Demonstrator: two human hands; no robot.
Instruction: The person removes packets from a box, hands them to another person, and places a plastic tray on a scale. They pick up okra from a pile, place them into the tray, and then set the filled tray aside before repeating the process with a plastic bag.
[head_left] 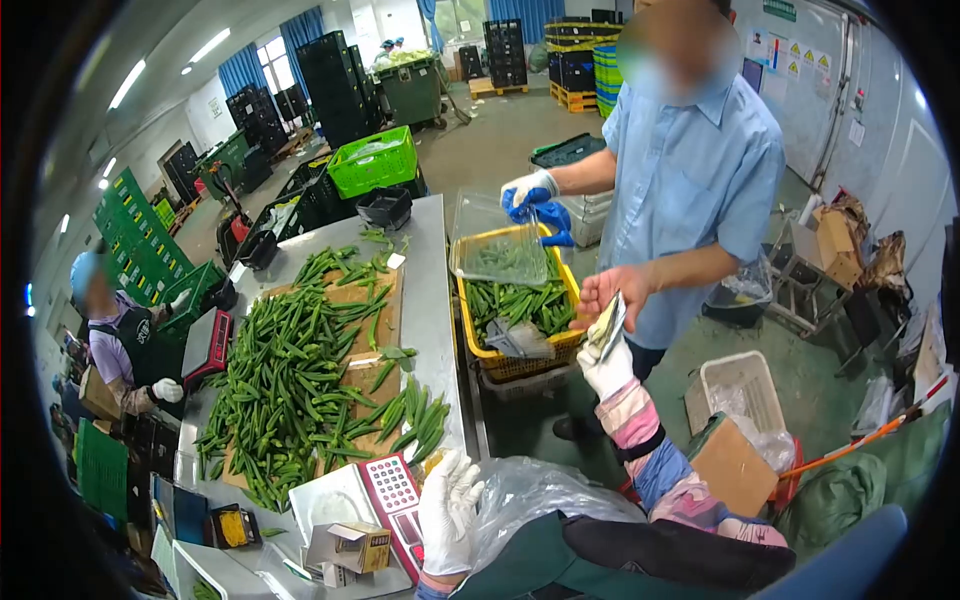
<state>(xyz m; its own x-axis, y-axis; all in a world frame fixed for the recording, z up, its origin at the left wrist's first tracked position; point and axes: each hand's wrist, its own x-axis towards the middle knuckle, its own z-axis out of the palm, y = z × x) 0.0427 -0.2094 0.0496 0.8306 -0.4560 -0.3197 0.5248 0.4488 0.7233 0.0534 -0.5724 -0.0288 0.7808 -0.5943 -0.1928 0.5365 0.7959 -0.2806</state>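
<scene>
My right hand [607, 368], in a white glove, is closed on a small silvery packet [606, 322] and holds it out beside the bare hand of a person in a light blue shirt [680, 170]. That person's other hand, gloved, holds a clear plastic tray [497, 240] over a yellow crate [565, 352] of okra. My left hand [450, 510], also white-gloved, has its fingers apart next to the red and white scale [395, 490]. A pile of okra [290, 385] lies on cardboard on the metal table [428, 300]. Small cardboard boxes [350, 548] rest on the scale.
A co-worker in a blue cap [120, 330] stands left of the table by another red scale [208, 345]. A green crate [373, 162] and black trays [385, 207] are at its far end. A white basket [740, 395] stands on the floor at right.
</scene>
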